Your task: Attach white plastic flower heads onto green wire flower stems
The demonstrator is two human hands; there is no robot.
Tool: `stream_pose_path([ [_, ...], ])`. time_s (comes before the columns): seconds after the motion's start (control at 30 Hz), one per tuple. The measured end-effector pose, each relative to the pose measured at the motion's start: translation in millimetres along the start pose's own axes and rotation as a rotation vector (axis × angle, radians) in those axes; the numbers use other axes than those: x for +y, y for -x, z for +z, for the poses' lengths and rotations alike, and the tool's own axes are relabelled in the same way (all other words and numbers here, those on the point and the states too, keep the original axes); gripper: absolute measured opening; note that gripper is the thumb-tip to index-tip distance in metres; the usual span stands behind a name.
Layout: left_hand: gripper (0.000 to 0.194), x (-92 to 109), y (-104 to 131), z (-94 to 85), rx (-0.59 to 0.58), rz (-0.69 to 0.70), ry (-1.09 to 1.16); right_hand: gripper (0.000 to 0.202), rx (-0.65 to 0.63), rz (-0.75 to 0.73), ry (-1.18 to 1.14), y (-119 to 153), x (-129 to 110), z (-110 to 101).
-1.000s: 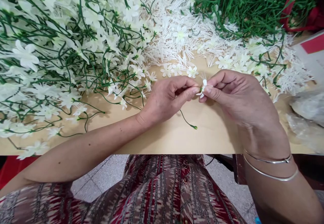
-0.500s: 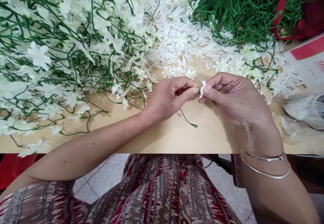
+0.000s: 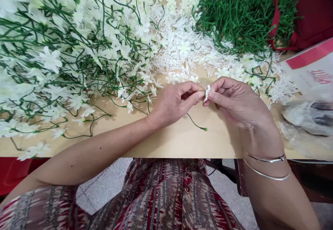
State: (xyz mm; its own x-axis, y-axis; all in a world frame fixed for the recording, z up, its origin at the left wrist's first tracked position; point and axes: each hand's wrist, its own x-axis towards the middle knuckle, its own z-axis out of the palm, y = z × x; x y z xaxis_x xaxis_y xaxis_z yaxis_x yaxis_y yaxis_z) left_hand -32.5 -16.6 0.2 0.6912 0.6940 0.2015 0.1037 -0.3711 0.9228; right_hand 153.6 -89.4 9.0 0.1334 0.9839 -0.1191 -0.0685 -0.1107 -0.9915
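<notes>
My right hand (image 3: 235, 100) pinches a small white artificial flower (image 3: 207, 93) between thumb and forefinger, its petals seen edge-on. Thin pale stamens poke up beside the petals. Fingertips nearly meeting it from the left, my left hand (image 3: 177, 101) is closed in a pinch on a green plastic stem, mostly hidden by the fingers. One branch of green stem (image 3: 195, 123) comes out below this hand and ends in a bare yellow-green tip over the table. Exactly how the flower and stem meet is hidden by my fingertips.
A large heap of white flowers on green stems (image 3: 78, 49) covers the left. White stamens (image 3: 171, 32) lie behind my hands, with loose flower heads (image 3: 171, 78). Green stems (image 3: 241, 15) are piled at back right, near a red bag (image 3: 312, 11) and plastic-wrapped item (image 3: 309, 117).
Both hands keep their pinches almost in the same place. The view has shifted slightly, so the things on the right appear further left.
</notes>
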Motion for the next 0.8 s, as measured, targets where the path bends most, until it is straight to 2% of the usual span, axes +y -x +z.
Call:
stream_pose_path([
  [0.1,0.019,-2,1,2.5,0.041,-0.040,0.096,0.025,0.021,-0.024,-0.007,0,3,-5],
  [0.2,0.020,-7,1,4.5,0.068,-0.088,0.207,0.019,0.095,-0.087,0.011,1,7,-8],
  [0.4,0.018,-10,1,3.8,0.098,-0.094,0.263,0.014,0.372,-0.256,0.049,-2,7,-7],
  [0.53,0.015,-5,4,0.6,0.094,-0.009,0.094,0.007,0.578,-0.412,0.248,0,5,-8],
  [0.63,0.016,-3,8,-0.8,0.027,0.091,-0.092,0.005,0.593,-0.471,0.490,3,7,-11],
  [0.8,0.019,-4,11,-0.1,-0.084,0.210,-0.357,0.004,0.615,-0.463,0.812,-1,13,-15],
])
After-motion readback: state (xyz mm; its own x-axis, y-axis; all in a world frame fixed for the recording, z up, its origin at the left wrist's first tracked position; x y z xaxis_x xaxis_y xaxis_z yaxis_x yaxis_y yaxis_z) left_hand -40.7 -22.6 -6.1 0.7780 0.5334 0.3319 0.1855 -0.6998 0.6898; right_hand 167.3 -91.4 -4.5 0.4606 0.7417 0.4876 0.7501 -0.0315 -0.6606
